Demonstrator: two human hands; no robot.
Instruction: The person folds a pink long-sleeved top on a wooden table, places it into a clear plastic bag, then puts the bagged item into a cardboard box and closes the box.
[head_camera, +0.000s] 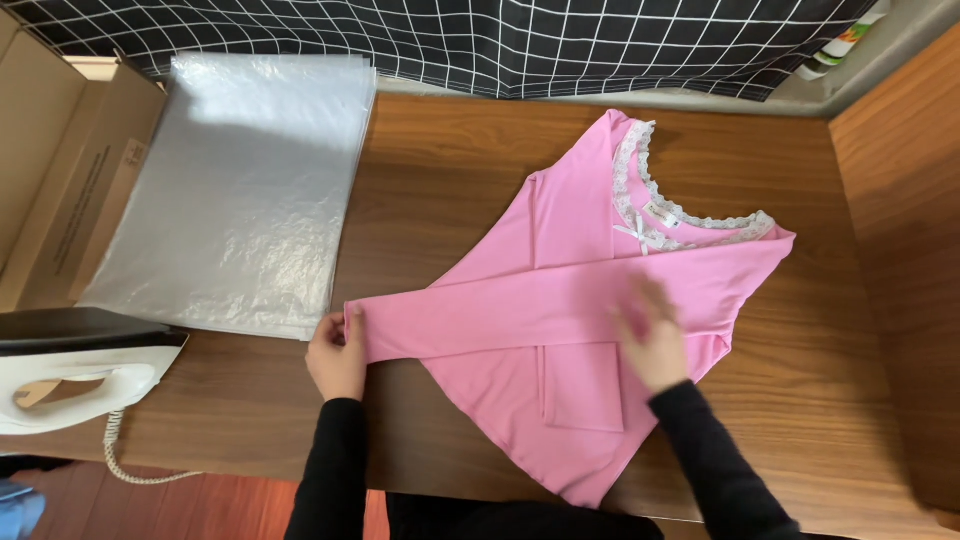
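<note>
Sleeve (480, 315) of pink top (580, 260) lies pinched at its cuff in left grip (338, 355); right grip (655, 340) presses flat, open.

A garment packing station, likely a small home workshop: a pink top (600, 300) lies on a wooden table (440, 170), a stack of clear plastic bags (240, 190) at far left, cardboard boxes (60, 170) beside it, an iron (80, 370) near left.

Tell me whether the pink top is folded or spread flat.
Partly folded: both sleeves of the pink top lie crossed over its body, the left hand gripping one cuff.
</note>
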